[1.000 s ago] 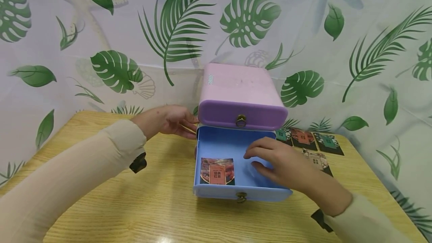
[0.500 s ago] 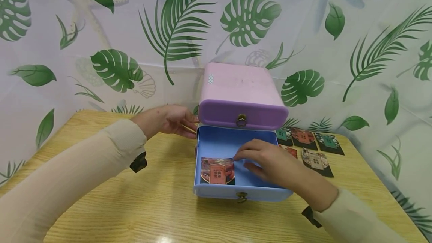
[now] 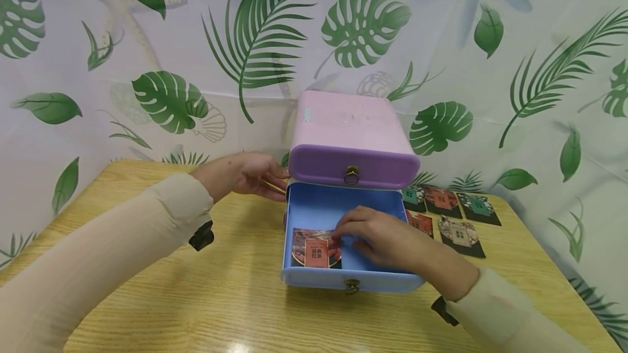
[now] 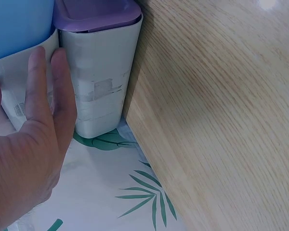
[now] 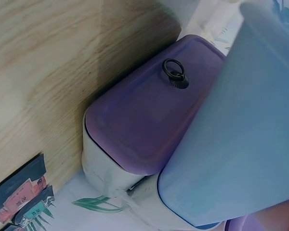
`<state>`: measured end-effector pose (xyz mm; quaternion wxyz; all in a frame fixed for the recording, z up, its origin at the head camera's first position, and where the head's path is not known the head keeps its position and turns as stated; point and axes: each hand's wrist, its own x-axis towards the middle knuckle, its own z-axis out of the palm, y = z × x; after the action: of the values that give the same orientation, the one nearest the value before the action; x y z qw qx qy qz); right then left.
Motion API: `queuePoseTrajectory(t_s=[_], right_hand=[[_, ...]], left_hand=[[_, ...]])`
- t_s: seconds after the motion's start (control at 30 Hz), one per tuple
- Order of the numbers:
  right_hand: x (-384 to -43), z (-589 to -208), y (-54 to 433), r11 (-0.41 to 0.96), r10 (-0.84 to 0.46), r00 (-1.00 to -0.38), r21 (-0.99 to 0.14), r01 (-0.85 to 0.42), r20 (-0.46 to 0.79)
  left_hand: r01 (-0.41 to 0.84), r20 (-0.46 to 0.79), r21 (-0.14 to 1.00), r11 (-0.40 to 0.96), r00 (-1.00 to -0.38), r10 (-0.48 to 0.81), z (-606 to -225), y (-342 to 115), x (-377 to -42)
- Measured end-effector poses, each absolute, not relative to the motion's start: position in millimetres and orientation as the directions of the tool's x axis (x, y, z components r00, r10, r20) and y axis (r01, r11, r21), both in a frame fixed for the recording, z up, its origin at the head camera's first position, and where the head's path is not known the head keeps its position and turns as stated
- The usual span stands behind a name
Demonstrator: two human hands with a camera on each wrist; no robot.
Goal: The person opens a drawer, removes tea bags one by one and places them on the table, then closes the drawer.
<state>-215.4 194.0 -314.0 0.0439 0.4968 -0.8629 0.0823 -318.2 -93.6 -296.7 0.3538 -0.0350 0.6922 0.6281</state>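
A small drawer cabinet (image 3: 345, 124) with a pink top and purple front stands at the table's middle. Its blue drawer (image 3: 319, 206) is pulled out. Inside, at the front left, lies a dark red tea packet (image 3: 314, 252). My right hand (image 3: 380, 236) reaches over the drawer's right wall, its loosely bent fingertips at the packet's upper right edge. In the right wrist view the drawer's side hides that hand. My left hand (image 3: 260, 176) rests against the cabinet's left side; the left wrist view shows straight fingers (image 4: 37, 91) along the white casing.
Several tea packets lie on the table right of the cabinet, among them a green one (image 3: 478, 207) and a beige one (image 3: 460, 233). A lower purple drawer (image 5: 139, 115) with a ring pull sits closed under the blue one. A leaf-print cloth (image 3: 196, 31) hangs behind.
My right hand has moved left and slightly down inside the blue drawer, reaching the tea packet's edge. The packet, drawer and left hand have stayed in place.
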Motion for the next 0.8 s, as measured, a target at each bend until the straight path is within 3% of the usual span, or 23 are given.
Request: queuePoseTrajectory(t_s=[0.27,0.6,0.8], right_hand=[[-213.5,-311.8,196.4,0.453,-0.846,-0.457,-0.081,-0.888,0.274],[-211.6,-311.4,201.5,0.43,-0.775,-0.442,-0.135,-0.893,0.453],[-210.4,-308.0,207.0,0.452,-0.747,-0.461,-0.142,-0.88,0.479]], left_hand=[[-0.492,-0.533,0.845,0.209,-0.75,0.392,-296.4,-93.6,-318.0],[-0.488,-0.528,0.848,0.206,-0.751,0.396,-297.4,-93.6,-318.2],[-0.491,-0.531,0.846,0.206,-0.753,0.388,-297.0,-93.7,-317.8]])
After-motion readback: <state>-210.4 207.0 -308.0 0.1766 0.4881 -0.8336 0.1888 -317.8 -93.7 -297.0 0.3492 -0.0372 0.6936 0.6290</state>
